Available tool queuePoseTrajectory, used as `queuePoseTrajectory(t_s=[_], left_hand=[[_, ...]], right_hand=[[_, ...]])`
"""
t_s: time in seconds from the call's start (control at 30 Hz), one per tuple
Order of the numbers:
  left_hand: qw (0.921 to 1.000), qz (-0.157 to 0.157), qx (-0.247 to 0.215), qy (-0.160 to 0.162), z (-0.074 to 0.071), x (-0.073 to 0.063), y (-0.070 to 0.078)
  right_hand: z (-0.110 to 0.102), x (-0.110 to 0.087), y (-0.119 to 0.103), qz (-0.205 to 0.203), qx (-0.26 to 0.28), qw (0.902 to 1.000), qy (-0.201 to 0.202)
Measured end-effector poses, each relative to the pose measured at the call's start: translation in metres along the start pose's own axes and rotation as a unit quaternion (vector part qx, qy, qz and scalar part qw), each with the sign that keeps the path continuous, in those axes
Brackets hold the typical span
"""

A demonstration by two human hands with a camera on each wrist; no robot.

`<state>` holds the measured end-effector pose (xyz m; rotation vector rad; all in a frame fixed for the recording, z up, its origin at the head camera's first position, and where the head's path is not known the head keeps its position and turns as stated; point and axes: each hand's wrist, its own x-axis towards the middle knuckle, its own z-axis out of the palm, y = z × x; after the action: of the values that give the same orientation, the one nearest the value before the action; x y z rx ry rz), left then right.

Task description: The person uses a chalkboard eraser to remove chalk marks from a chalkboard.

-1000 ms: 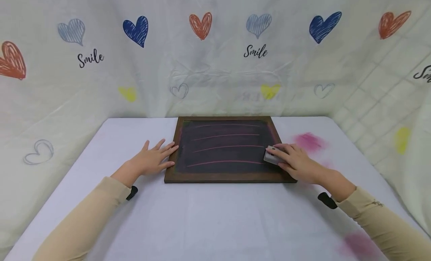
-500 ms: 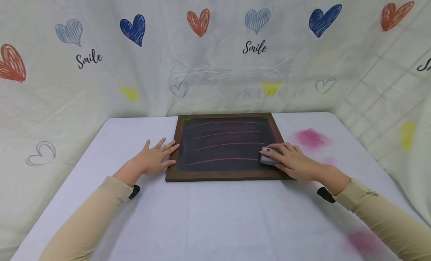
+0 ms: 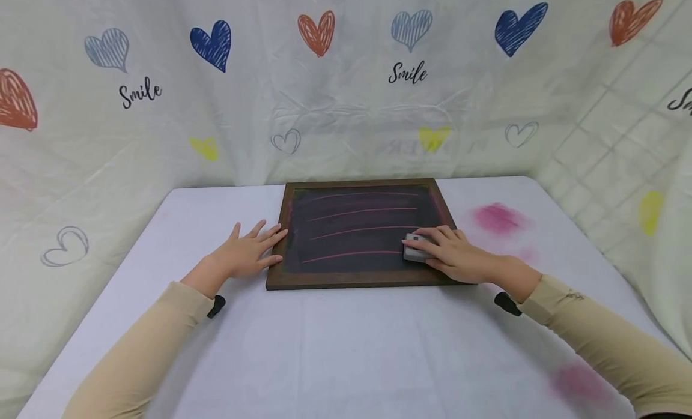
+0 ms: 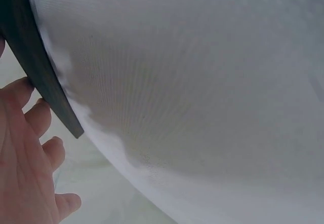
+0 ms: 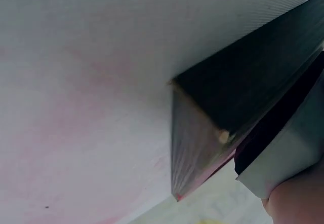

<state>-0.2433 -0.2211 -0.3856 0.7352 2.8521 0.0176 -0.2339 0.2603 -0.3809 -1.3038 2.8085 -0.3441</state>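
Note:
A wooden-framed blackboard (image 3: 351, 263) lies on the table, with several pink chalk lines drawn across its dark face. My left hand (image 3: 240, 254) rests with fingers spread, its fingertips on the board's left frame; the left wrist view shows those fingertips along the frame (image 4: 43, 77). On the right part of the board, my right hand (image 3: 459, 254) grips a grey blackboard eraser (image 3: 415, 248) from above. The eraser covers the right end of the lowest line. In the right wrist view the eraser (image 5: 288, 148) shows its dark pad side near the frame's corner (image 5: 202, 127).
A white cloth covers the table (image 3: 346, 347). Pink chalk dust stains the cloth right of the board (image 3: 500, 219) and near the right sleeve (image 3: 581, 383). Behind hangs a white curtain (image 3: 346, 77) printed with hearts and "Smile".
My right hand has slid the eraser leftward over the board from near the right frame. My left hand stays at the left frame. The head view has shifted slightly.

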Motion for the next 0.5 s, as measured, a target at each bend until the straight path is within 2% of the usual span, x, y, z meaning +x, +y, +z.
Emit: queuePoseTrajectory(t_s=[0.5], left_hand=[[1.0000,-0.003,0.001,-0.004,-0.003,-0.001,0.004]], right_hand=[[0.006,0.031,-0.016,-0.014,0.004,0.9993,-0.034]])
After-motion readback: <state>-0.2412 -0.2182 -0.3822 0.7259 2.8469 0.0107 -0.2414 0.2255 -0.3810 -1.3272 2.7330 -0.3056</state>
